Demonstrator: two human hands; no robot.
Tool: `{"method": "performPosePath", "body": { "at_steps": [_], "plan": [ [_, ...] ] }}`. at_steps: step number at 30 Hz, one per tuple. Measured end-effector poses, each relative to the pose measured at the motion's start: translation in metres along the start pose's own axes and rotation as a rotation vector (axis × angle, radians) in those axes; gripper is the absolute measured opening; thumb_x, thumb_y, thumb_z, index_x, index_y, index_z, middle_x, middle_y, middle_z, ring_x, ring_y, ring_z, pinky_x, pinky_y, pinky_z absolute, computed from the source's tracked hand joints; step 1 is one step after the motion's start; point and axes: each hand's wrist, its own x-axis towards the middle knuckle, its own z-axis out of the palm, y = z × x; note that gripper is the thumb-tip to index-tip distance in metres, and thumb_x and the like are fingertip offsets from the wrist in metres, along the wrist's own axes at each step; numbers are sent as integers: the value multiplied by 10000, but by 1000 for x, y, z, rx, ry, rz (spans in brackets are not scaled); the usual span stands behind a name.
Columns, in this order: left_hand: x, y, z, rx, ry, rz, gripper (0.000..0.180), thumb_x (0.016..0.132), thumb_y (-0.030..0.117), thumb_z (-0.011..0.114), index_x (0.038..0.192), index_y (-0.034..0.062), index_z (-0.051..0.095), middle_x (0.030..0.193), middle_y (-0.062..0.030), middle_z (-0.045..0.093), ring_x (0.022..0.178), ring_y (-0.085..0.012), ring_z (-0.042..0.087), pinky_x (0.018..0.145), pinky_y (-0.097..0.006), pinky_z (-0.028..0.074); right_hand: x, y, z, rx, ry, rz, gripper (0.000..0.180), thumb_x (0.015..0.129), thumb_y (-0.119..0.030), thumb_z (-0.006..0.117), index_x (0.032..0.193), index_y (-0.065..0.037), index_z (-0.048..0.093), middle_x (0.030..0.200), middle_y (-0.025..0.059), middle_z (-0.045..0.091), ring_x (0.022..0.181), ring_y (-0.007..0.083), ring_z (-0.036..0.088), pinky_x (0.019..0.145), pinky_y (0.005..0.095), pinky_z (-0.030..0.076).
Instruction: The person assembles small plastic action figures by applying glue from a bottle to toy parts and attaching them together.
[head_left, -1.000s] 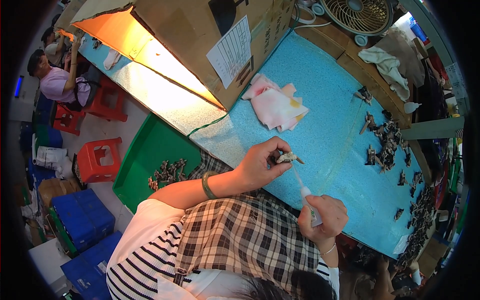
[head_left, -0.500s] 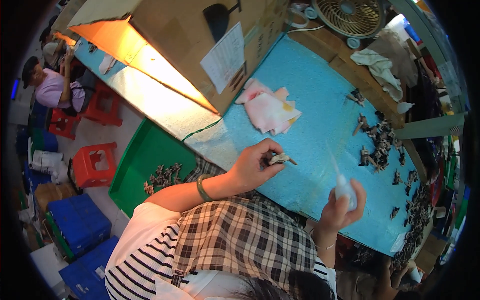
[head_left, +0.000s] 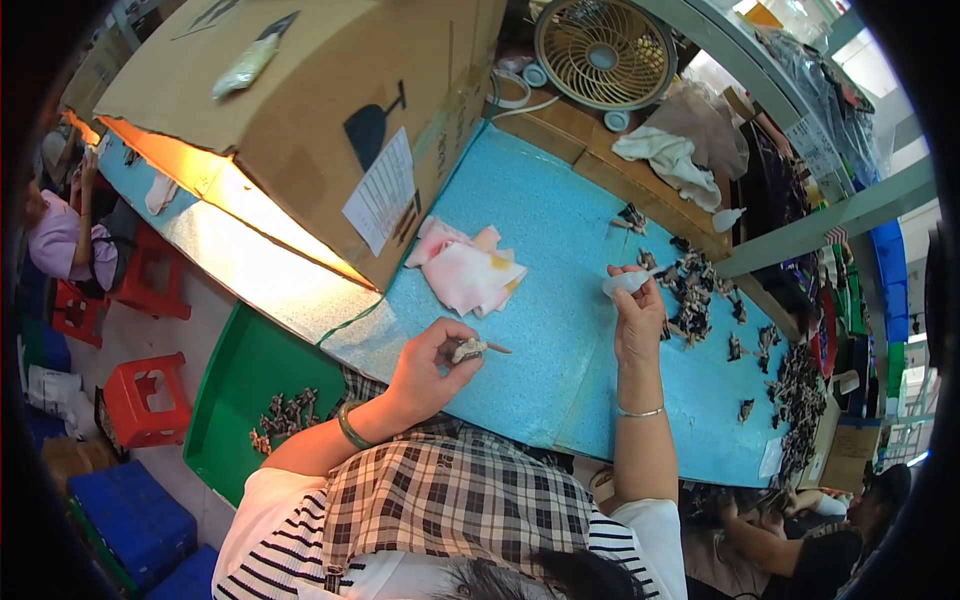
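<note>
Head view: two bare hands are seen above one blue desk (head_left: 530,395). One small figure (head_left: 467,350), pale with a thin brown projecting part, is held in the left hand (head_left: 418,378); the left fingers (head_left: 447,330) are clamped on it, with the thin part pointed to the right. One white squeeze bottle (head_left: 624,284) is gripped in the right hand (head_left: 637,318), the right fingers (head_left: 651,294) being closed around its body and its nozzle directed to the right. The figure and the bottle are well apart.

Just beyond the left fingers, one pile of pink-and-white cloths (head_left: 463,272) is noted, layers not countable. Farther beyond and to the left, one cardboard box (head_left: 320,130) is lit inside; one paper sheet (head_left: 382,192) is fixed to it. Left of the left fingers, one green tray (head_left: 238,350) is seen, bearing one cluster of dark pieces (head_left: 288,412). Two heaps are counted right of the right fingers: a near heap (head_left: 692,300), and a denser heap (head_left: 802,415) farther right; individual pieces cannot be counted. Far beyond the right fingers, one fan (head_left: 603,57) is placed. Three red stools (head_left: 125,410) are counted far to the left.
</note>
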Motion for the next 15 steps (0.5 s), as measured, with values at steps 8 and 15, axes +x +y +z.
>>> {"method": "performPosePath", "body": {
  "at_steps": [8,15],
  "plan": [
    [-17,11,-27,19,92,53,236,808,-31,638,1003,15,513,839,-37,592,752,-69,579,641,-208,481,38,22,10,-848,-23,-105,341,742,39,668,1068,-20,586,941,80,664,854,145,620,785,256,492],
    [-36,19,-48,-60,192,113,229,811,-47,631,996,23,516,859,-28,580,771,-59,570,645,-205,482,2,21,17,-999,166,-451,468,747,88,586,1200,-10,525,1159,140,523,937,190,589,735,276,498]
  ]
}}
